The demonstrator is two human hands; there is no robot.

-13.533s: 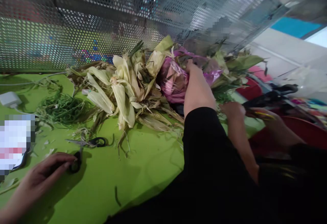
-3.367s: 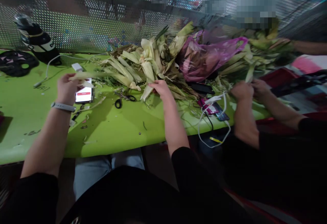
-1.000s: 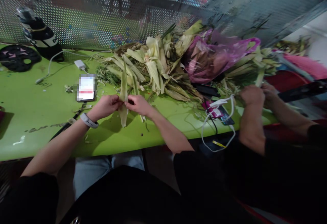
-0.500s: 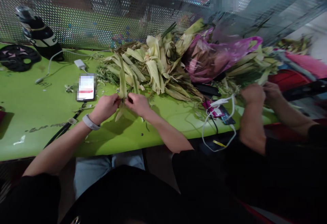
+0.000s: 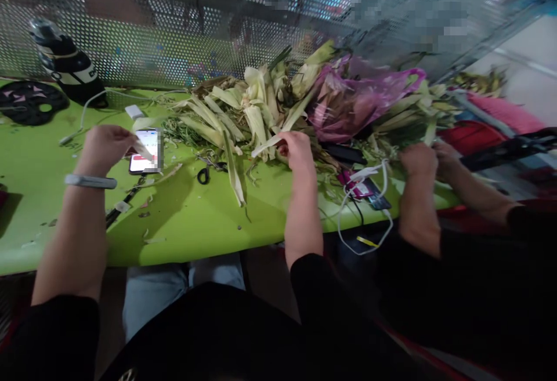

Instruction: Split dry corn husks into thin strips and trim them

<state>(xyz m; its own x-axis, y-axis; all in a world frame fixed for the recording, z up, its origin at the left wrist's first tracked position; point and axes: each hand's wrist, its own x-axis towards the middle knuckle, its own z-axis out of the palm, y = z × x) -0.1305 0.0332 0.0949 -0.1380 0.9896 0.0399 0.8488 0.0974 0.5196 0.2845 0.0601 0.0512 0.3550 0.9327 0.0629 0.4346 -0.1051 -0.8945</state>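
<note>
My left hand [image 5: 108, 144] is closed in a pinch on a pale corn husk piece [image 5: 143, 148], held in front of the lit phone [image 5: 150, 164]. Farther right, my right hand [image 5: 296, 148] has its fingers curled around another corn husk strip [image 5: 266, 145], which sticks out to the left at the front of the husk pile [image 5: 256, 100]. Between my hands, a long loose husk [image 5: 234, 175] lies on the green table [image 5: 187, 230]. Beside it are small scissors [image 5: 203, 176] with black handles, partly covered by scraps.
A dark bottle [image 5: 72, 68] and a black fan-like object [image 5: 30, 100] stand at the back left. A pink plastic bag [image 5: 343, 105] rests on the husks. White cables [image 5: 385, 178] loop over the front edge. At right, another person's hands [image 5: 418, 160] work at husks.
My hands were together on a husk strip at the table's middle. They have parted, the left going left toward the phone and the right going right to the pile. The scissors have come into view.
</note>
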